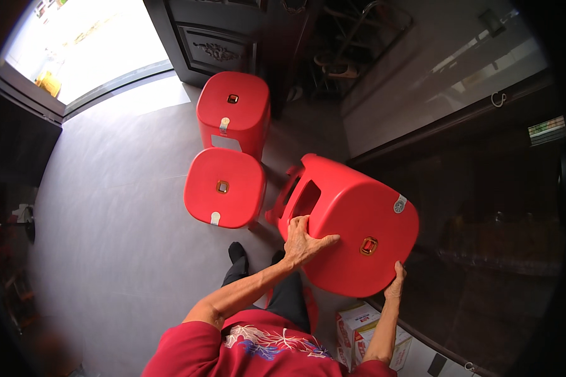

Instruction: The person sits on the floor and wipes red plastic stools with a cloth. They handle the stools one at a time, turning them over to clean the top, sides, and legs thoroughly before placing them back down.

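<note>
I hold a red plastic stool (352,220) tilted in the air in front of me, its seat turned toward me. My left hand (303,240) grips the stool's left side, fingers over the edge near a side opening. My right hand (396,284) clasps the lower right rim of the seat. Two more red stools stand upright on the grey floor: one (225,186) just left of the held stool, another (234,110) behind it.
A dark carved door (214,44) stands open at the back beside a bright doorway (88,44). A dark glass-fronted cabinet (484,207) fills the right. Cardboard boxes (358,327) sit by my right leg. Grey floor (113,207) spreads to the left.
</note>
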`<state>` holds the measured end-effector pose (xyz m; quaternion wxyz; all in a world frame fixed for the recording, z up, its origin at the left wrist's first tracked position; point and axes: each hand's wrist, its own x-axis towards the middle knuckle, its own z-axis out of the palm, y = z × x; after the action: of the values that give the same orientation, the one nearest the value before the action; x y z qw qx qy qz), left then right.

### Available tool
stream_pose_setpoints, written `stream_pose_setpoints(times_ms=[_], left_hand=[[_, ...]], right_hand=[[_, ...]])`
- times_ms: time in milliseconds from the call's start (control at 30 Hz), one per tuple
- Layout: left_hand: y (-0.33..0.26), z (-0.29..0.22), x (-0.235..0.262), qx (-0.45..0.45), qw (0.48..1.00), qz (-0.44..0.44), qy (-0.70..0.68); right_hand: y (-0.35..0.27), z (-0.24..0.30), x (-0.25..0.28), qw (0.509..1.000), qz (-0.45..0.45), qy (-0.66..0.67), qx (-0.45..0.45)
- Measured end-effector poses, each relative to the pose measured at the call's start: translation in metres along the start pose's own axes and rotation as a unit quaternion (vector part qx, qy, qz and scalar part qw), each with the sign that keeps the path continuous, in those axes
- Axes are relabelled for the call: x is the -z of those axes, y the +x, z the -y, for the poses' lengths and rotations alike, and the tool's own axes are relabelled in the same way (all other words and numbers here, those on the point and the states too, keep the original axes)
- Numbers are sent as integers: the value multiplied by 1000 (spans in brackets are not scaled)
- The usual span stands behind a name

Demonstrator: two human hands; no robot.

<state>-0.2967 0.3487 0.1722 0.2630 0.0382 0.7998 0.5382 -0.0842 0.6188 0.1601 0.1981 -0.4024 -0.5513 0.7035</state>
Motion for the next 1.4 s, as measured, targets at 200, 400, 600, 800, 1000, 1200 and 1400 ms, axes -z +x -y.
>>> stream_pose_setpoints(times_ms=[200, 400, 600, 800, 1000, 1200, 1400], left_hand=[[43, 4, -3, 56, 997, 44, -7], [77, 18, -21, 93, 995, 22, -3], [91, 29, -33, 122, 992, 4, -20], [98, 50, -50, 118, 972, 70, -192], [101, 48, -47, 109, 986, 64, -109], [101, 71, -52, 63, 995, 60, -52], [105, 38, -46, 34, 994, 85, -62]], right_hand=[[24, -5, -32, 998, -36, -40, -31], [67, -10, -41, 995, -20, -70, -64], [88, -24, -38, 990, -2, -102, -94], [88, -28, -36, 988, -13, -105, -115], [92, -39, -33, 987, -23, -79, -142], [90, -44, -36, 985, -64, -72, -141], [89, -20, -46, 945, -86, -224, -221]])
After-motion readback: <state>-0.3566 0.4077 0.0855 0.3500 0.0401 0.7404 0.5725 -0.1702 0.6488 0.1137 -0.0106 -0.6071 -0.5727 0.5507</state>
